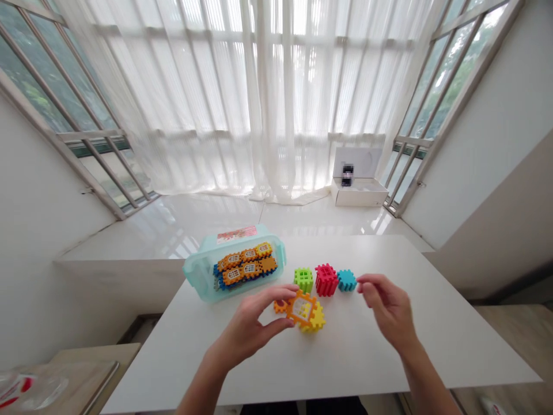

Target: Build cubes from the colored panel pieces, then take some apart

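Note:
My left hand (253,323) pinches an orange interlocking window tile (289,311) with a white lattice insert, tilted above the table. Partly hidden beneath that tile sits a stack of yellow tiles (318,318). Another small orange piece (280,306) shows just beyond my left fingers. My right hand (386,308) hovers at the right, thumb and fingertips drawn close together, with nothing visible between them. Nearest to it is a stack of blue tiles (347,280), slightly apart from the fingertips. Left of the blue stack stand red tiles (326,280) and green window tiles (303,280).
A pale teal plastic bin (203,288) at the left holds several orange, yellow and blue tiles (246,266). The white table (345,363) meets a glossy window ledge (194,213). An open white box (360,195) stands on that ledge, before sheer curtains (268,104).

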`<state>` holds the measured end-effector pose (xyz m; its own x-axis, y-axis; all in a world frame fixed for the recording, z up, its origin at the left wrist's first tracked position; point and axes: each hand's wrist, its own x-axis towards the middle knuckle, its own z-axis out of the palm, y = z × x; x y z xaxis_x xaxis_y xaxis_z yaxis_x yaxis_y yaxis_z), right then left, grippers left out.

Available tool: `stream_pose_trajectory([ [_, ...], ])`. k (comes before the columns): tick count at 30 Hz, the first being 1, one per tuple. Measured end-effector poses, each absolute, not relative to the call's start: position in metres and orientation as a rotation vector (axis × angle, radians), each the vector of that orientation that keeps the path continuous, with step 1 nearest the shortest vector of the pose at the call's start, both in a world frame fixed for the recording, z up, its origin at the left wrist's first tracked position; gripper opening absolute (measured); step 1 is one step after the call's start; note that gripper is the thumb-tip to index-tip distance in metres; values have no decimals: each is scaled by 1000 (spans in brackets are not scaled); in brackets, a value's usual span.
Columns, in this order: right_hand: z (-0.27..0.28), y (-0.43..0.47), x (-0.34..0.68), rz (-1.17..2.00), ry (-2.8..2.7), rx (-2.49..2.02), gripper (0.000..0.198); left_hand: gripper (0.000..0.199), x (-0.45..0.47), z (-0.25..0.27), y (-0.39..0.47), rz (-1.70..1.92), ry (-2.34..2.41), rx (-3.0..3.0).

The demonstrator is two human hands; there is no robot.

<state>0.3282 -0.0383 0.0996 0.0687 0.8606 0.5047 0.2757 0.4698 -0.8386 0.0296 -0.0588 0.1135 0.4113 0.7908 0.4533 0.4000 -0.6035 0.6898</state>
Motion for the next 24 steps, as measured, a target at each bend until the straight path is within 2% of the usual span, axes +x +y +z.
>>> stream_pose_trajectory([
  [4, 101, -62, 298, 1020, -1605, -983, 24, 35, 60, 119, -56, 1017, 874, 2172],
  [9, 91, -65, 294, 1221, -1459, -963, 29, 43, 72, 110, -54, 996, 855, 2146],
  [15, 90, -69, 285, 1188, -1347, -952, 31, 36, 72, 106, -69, 1177, 955, 2186],
  [20, 91, -70, 264, 1161, -1390, -941, 26, 47, 77, 99, -80, 1219, 1079, 2272],
  [24, 94, -67, 252, 1011, -1559, -970, 22, 43, 67, 92, -80, 1264, 1195, 2294],
])
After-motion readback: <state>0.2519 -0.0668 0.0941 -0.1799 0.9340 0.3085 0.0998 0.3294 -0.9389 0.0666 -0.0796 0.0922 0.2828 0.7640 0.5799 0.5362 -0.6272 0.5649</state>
